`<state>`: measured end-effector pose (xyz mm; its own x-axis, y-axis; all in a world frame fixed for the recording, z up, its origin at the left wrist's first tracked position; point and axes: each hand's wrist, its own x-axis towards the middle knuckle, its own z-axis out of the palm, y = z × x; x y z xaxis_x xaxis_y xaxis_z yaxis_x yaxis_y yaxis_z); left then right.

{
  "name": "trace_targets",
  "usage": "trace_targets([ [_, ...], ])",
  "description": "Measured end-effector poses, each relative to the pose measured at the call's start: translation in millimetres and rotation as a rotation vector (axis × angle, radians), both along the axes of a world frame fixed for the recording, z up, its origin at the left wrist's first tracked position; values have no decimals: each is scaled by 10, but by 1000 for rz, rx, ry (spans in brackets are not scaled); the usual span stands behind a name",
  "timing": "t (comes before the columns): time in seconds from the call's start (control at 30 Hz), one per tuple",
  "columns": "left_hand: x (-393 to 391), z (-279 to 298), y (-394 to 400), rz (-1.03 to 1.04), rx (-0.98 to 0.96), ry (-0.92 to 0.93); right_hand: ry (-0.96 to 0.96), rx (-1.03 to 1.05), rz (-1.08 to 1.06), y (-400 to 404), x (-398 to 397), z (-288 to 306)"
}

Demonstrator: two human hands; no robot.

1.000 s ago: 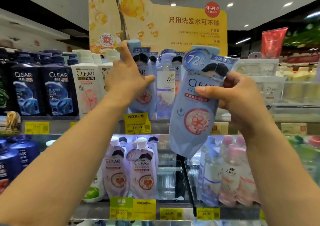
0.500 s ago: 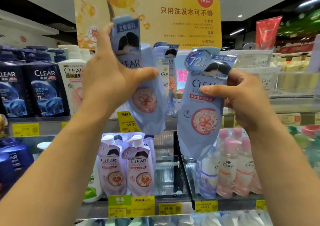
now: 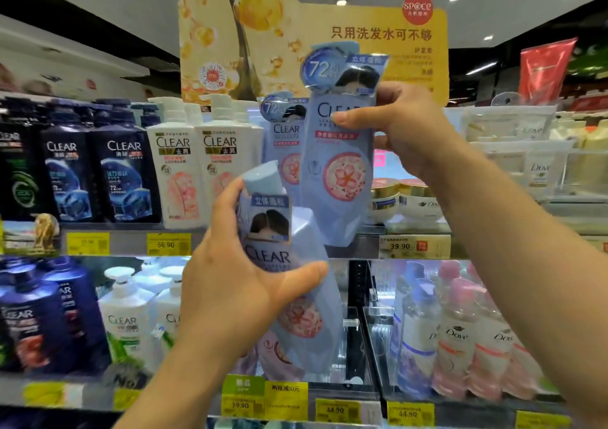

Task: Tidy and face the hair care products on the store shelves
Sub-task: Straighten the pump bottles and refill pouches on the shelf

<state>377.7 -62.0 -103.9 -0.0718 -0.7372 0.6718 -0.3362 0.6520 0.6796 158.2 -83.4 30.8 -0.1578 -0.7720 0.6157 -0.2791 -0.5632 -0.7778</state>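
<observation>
My left hand [image 3: 237, 293] grips a pale blue CLEAR shampoo bottle [image 3: 306, 297] with a pink blossom label, tilted, in front of the lower shelf. My right hand [image 3: 404, 132] holds a second identical CLEAR bottle [image 3: 339, 165] upright at the upper shelf level, label facing me. Just behind it and to the left, a third pale blue CLEAR bottle [image 3: 283, 142] stands on the upper shelf [image 3: 131, 241].
White CLEAR bottles [image 3: 197, 165] and dark blue CLEAR bottles [image 3: 95, 168] fill the upper shelf's left. Dove jars [image 3: 404, 198] sit to the right. On the lower shelf [image 3: 345, 405] stand Dove bottles [image 3: 460, 336] right, CLEAR bottles [image 3: 49, 323] left. A yellow sign [image 3: 329, 33] rises above.
My left hand has pulled its pale blue bottle off the upper shelf and brought it down in front of the lower shelf. My right hand has raised its bottle slightly toward the upper shelf.
</observation>
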Motion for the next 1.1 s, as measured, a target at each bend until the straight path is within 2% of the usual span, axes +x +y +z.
trace_targets([
  [0.43,-68,-402,-12,32,110,-91,120,107,82,-982,405,176],
  [0.67,-52,-450,-70,63,134,-90,369,149,-16,-1122,500,137],
  [0.87,-66,-449,-132,75,140,-90,691,31,-257,-1065,466,223],
  [1.0,-87,-429,-185,75,134,-87,963,-31,-524,-1087,458,287],
  [1.1,-106,-382,-218,66,139,-69,1003,16,-560,-1107,406,302],
])
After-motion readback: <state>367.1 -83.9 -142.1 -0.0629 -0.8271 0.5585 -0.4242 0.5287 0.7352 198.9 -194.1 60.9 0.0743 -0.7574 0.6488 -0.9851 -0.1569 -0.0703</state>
